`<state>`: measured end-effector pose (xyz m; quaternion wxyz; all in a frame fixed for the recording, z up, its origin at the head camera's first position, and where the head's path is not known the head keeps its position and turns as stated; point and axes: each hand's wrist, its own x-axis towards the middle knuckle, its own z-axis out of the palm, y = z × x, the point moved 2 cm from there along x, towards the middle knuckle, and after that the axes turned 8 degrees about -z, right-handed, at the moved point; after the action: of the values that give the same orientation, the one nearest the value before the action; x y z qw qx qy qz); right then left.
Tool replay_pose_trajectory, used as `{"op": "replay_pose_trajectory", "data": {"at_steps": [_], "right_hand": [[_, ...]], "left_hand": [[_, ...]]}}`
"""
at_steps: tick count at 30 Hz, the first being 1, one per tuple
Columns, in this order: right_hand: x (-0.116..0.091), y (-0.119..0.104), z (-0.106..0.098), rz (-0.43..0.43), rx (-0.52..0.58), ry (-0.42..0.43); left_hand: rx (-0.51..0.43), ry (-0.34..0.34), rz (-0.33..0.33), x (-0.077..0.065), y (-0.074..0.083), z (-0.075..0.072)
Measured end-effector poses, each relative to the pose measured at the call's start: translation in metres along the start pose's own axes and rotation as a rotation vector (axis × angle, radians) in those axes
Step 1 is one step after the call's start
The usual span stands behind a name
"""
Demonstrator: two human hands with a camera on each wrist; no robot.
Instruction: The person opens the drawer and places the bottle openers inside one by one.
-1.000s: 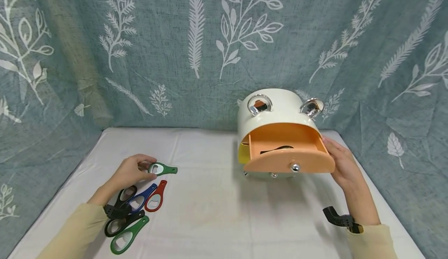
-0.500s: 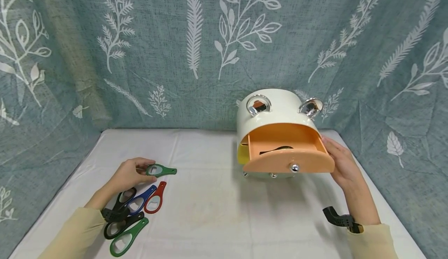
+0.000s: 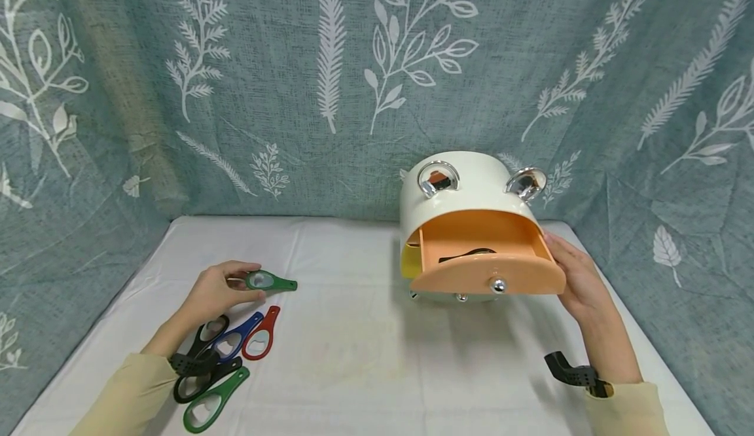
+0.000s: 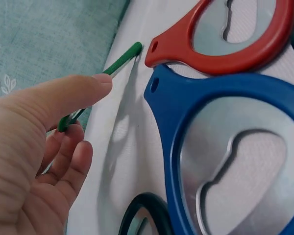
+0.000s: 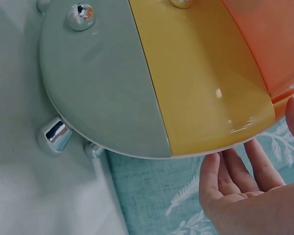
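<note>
In the head view my left hand (image 3: 215,292) pinches a green bottle opener (image 3: 285,285) by its ring end, with the handle pointing right. The left wrist view shows this opener (image 4: 123,60) edge-on between thumb and fingers, raised off the cloth. My right hand (image 3: 580,282) touches the right side of a cream, rounded drawer cabinet (image 3: 471,190). From the right wrist, its fingers (image 5: 262,164) lie along the cabinet's edge beside the yellow drawer (image 5: 206,73). The orange top drawer (image 3: 459,275) is pulled out; a black object (image 3: 480,251) inside is partly hidden by its front.
Near my left forearm lie a red bottle opener (image 3: 271,318), a blue one (image 3: 251,321), black ones (image 3: 231,366) and another green one (image 3: 237,378). White cloth (image 3: 353,351) covers the table. A patterned teal curtain (image 3: 277,82) stands behind and at both sides.
The green bottle opener has tilted slightly in my left hand, its handle end now a little lower. My right hand stays at the cabinet, and the orange drawer remains pulled out.
</note>
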<state>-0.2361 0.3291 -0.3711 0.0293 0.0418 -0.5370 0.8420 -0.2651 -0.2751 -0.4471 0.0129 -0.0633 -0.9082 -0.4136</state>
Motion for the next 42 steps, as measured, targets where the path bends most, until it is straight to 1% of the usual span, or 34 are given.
{"op": "replay_pose_trajectory", "data": {"at_steps": [7, 11, 16, 20, 24, 29, 31, 34, 38, 42], "right_hand": [[0.0, 0.0, 0.0, -0.007, -0.012, -0.005], [0.0, 0.0, 0.001, 0.003, -0.01, 0.004], [0.002, 0.001, 0.002, 0.01, -0.018, 0.006], [0.003, 0.0, 0.003, 0.004, -0.038, 0.008], [0.003, 0.001, 0.002, 0.01, -0.035, 0.014], [0.002, 0.001, 0.002, 0.009, -0.02, 0.012], [0.002, 0.001, 0.002, 0.005, -0.018, 0.01], [0.002, 0.0, 0.003, 0.0, -0.021, 0.008], [0.001, -0.001, 0.002, -0.01, -0.027, 0.001], [0.0, 0.0, 0.001, -0.015, -0.018, -0.01]], "left_hand": [[-0.006, 0.055, 0.007, -0.005, 0.004, -0.003], [-0.028, 0.095, 0.017, -0.01, 0.01, -0.006], [-0.098, 0.144, 0.047, -0.017, 0.023, -0.007], [-0.165, 0.185, 0.075, -0.022, 0.036, -0.007], [-0.242, 0.223, 0.104, -0.027, 0.056, -0.004], [-0.342, 0.261, 0.158, -0.034, 0.087, 0.002], [-0.401, 0.269, 0.178, -0.037, 0.099, 0.005], [-0.502, 0.261, 0.198, -0.04, 0.117, 0.011], [-0.637, 0.235, 0.215, -0.044, 0.139, 0.021], [-0.723, 0.219, 0.251, -0.046, 0.163, 0.031]]}}
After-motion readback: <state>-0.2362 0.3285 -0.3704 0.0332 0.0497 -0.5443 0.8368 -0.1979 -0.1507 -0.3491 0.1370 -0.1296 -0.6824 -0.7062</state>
